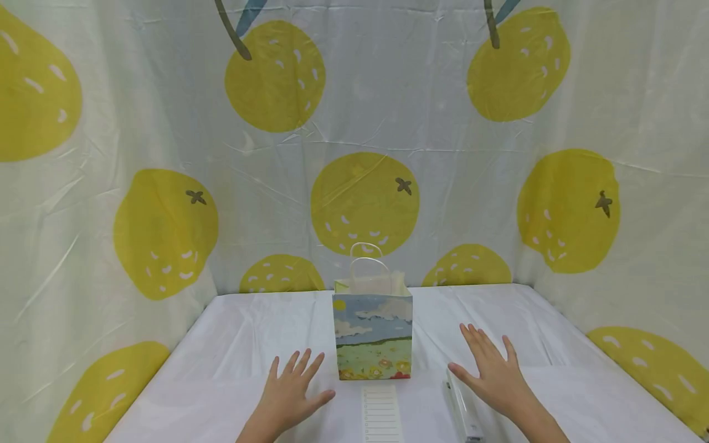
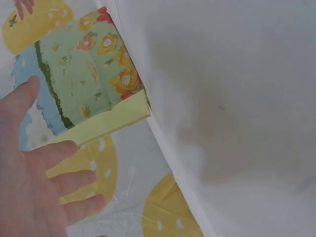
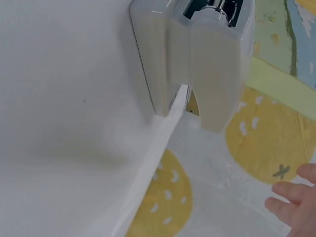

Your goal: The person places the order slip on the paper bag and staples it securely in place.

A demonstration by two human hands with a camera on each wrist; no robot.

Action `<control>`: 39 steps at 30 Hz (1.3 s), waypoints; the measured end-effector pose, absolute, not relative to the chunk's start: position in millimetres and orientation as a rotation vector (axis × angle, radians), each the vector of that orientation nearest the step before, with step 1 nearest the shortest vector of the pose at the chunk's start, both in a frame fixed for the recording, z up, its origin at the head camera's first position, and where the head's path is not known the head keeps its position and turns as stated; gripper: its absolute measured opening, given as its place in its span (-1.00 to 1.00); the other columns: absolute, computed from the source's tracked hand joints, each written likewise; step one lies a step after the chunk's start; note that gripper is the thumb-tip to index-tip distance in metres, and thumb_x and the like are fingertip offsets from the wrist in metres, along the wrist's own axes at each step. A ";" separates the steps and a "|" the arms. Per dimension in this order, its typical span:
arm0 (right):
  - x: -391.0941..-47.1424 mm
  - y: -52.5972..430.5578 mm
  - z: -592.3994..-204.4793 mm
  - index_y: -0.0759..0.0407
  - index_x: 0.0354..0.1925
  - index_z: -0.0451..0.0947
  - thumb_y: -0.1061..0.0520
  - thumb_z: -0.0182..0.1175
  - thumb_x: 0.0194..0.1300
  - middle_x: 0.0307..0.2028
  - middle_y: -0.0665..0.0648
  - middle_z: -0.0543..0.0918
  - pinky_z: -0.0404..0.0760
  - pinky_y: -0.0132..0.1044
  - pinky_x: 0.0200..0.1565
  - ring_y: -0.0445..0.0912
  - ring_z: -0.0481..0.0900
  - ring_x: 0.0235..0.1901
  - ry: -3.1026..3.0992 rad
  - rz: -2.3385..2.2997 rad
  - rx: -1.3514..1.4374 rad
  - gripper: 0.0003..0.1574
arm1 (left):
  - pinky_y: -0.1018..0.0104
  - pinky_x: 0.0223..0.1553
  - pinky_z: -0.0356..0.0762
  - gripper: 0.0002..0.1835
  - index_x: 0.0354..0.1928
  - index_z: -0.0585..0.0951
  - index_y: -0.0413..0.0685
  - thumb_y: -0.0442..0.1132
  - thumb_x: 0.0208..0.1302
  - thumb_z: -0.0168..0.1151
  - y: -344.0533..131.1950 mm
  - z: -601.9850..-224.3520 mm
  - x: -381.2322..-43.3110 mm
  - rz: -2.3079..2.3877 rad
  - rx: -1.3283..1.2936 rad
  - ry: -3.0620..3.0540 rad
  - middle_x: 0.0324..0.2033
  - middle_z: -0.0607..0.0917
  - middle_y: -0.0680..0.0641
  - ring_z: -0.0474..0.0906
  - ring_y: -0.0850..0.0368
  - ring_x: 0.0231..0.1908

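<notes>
My left hand [image 1: 287,394] is held over the table with fingers spread, to the left of a small paper gift bag [image 1: 373,338]. The bag stands upright at the middle, printed with sky, clouds and a flowery meadow, its white handles raised. To the right, my right hand [image 1: 496,376] also has spread fingers and holds nothing. Just beside and below it lies a white stapler [image 1: 465,411], whose end shows large in the right wrist view. A narrow strip of lined paper [image 1: 381,415] lies in front of the bag, between the hands.
A white cloth covers the table [image 1: 266,320]. Hanging sheets with yellow fruit prints enclose it at the back [image 1: 371,135], left and right.
</notes>
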State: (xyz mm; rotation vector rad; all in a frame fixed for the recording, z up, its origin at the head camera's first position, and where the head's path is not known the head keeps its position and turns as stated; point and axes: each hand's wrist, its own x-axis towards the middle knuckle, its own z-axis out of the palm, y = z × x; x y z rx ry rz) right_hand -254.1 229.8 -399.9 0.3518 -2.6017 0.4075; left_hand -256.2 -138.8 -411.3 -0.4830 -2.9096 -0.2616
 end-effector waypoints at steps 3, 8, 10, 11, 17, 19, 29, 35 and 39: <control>-255.1 228.3 -398.9 0.27 0.31 0.14 -0.30 0.08 0.16 0.27 0.33 0.27 -0.14 0.26 0.19 0.24 0.23 0.24 -2.592 0.420 0.359 -0.03 | -0.33 0.15 0.06 -0.25 0.28 0.32 0.09 0.35 0.12 -0.04 -137.4 -410.7 -256.2 -0.304 -0.512 -2.909 0.24 0.39 -0.14 0.28 -0.21 0.22; -255.2 224.8 -397.6 0.27 0.31 0.14 -0.27 0.09 0.17 0.27 0.32 0.28 -0.10 0.26 0.17 0.23 0.23 0.24 -2.573 0.462 0.377 -0.05 | -0.27 0.10 0.20 -0.26 0.26 0.34 0.06 0.33 0.13 -0.03 -133.5 -410.7 -255.7 -0.325 -0.555 -2.909 0.19 0.45 -0.15 0.35 -0.19 0.17; -255.2 223.1 -397.3 0.28 0.31 0.15 -0.26 0.09 0.17 0.26 0.32 0.29 -0.08 0.26 0.17 0.24 0.24 0.23 -2.558 0.474 0.383 -0.06 | -0.25 0.07 0.25 -0.27 0.25 0.35 0.05 0.32 0.13 -0.01 -131.6 -409.9 -256.2 -0.314 -0.572 -2.899 0.16 0.47 -0.14 0.38 -0.17 0.15; -255.3 222.2 -397.2 0.28 0.30 0.15 -0.25 0.10 0.17 0.26 0.32 0.30 -0.08 0.26 0.17 0.23 0.25 0.22 -2.550 0.479 0.386 -0.07 | -0.23 0.06 0.27 -0.28 0.25 0.36 0.05 0.31 0.13 0.00 -130.8 -409.5 -256.3 -0.308 -0.578 -2.893 0.15 0.49 -0.14 0.39 -0.16 0.13; -258.0 217.9 -396.5 0.26 0.31 0.15 -0.24 0.11 0.17 0.26 0.30 0.31 -0.08 0.27 0.16 0.23 0.28 0.21 -2.523 0.494 0.388 -0.08 | -0.17 -0.01 0.36 -0.30 0.24 0.37 0.03 0.28 0.14 0.03 -127.4 -407.9 -258.2 -0.301 -0.606 -2.867 0.13 0.51 -0.12 0.44 -0.12 0.08; -259.6 216.9 -396.1 0.23 0.32 0.12 -0.24 0.10 0.18 0.27 0.29 0.29 -0.08 0.29 0.15 0.24 0.27 0.21 -2.524 0.513 0.387 -0.08 | -0.15 -0.01 0.37 -0.29 0.24 0.36 0.03 0.28 0.14 0.03 -126.2 -408.2 -259.7 -0.320 -0.611 -2.861 0.13 0.51 -0.12 0.45 -0.11 0.08; -266.5 210.3 -392.2 0.20 0.37 0.02 -0.24 0.08 0.20 0.31 0.29 0.21 -0.03 0.35 0.12 0.21 0.23 0.25 -2.553 0.577 0.355 -0.04 | -0.06 -0.07 0.44 -0.29 0.23 0.37 0.02 0.28 0.12 0.05 -119.7 -409.5 -260.3 -0.317 -0.633 -2.835 0.11 0.52 -0.13 0.48 -0.10 0.05; -267.4 204.0 -391.5 0.20 0.37 0.00 -0.24 0.07 0.21 0.32 0.32 0.19 -0.02 0.37 0.11 0.21 0.26 0.24 -2.550 0.592 0.349 -0.04 | -0.03 -0.14 0.49 -0.29 0.23 0.37 0.03 0.28 0.13 0.04 -117.8 -411.4 -258.0 -0.314 -0.662 -2.852 0.09 0.53 -0.14 0.51 -0.10 0.02; -269.2 202.3 -392.3 0.17 0.39 -0.05 -0.24 0.08 0.21 0.34 0.31 0.15 0.00 0.37 0.11 0.21 0.22 0.26 -2.551 0.600 0.362 -0.02 | 0.00 -0.16 0.51 -0.30 0.23 0.38 0.03 0.28 0.13 0.04 -116.1 -411.6 -257.3 -0.315 -0.673 -2.847 0.09 0.53 -0.14 0.51 -0.09 0.02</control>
